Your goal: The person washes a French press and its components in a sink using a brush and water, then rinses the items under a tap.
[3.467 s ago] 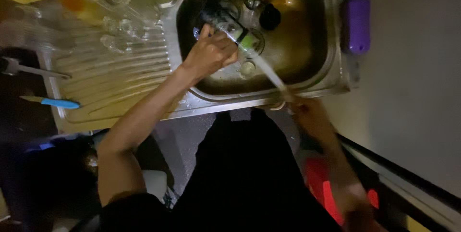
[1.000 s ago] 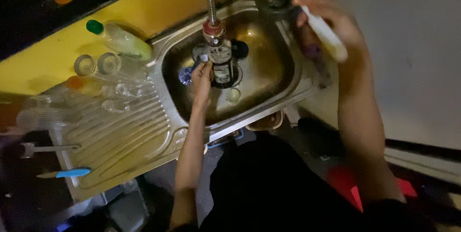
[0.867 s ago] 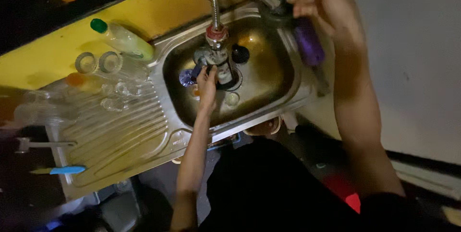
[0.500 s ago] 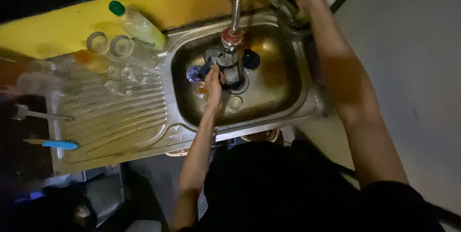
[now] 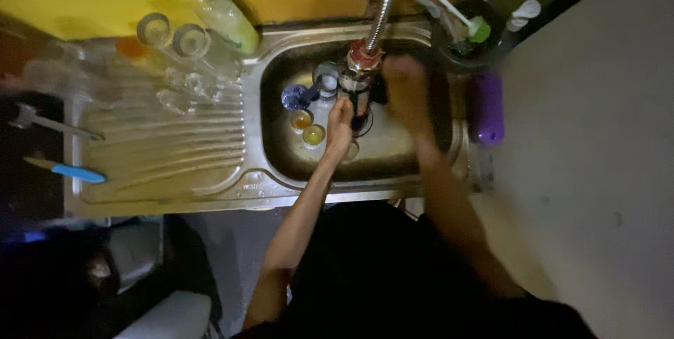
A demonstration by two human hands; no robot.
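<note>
Glass vessel [image 5: 357, 93] under spray tap [image 5: 365, 55] in steel sink [image 5: 421, 163]: left hand [image 5: 340, 125] grips it, right hand [image 5: 407, 93] blurred, grip untellable; rinsing apparently underway, steady hold needed.

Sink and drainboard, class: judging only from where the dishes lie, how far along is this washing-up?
Done: several clear glasses stand on the drainboard. In hand: the left hand holds a dark item under the tap, the blurred right hand beside it. Left: small cups lie in the sink.

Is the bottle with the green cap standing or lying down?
Lying down: the bottle rests on its side behind the sink.
</note>
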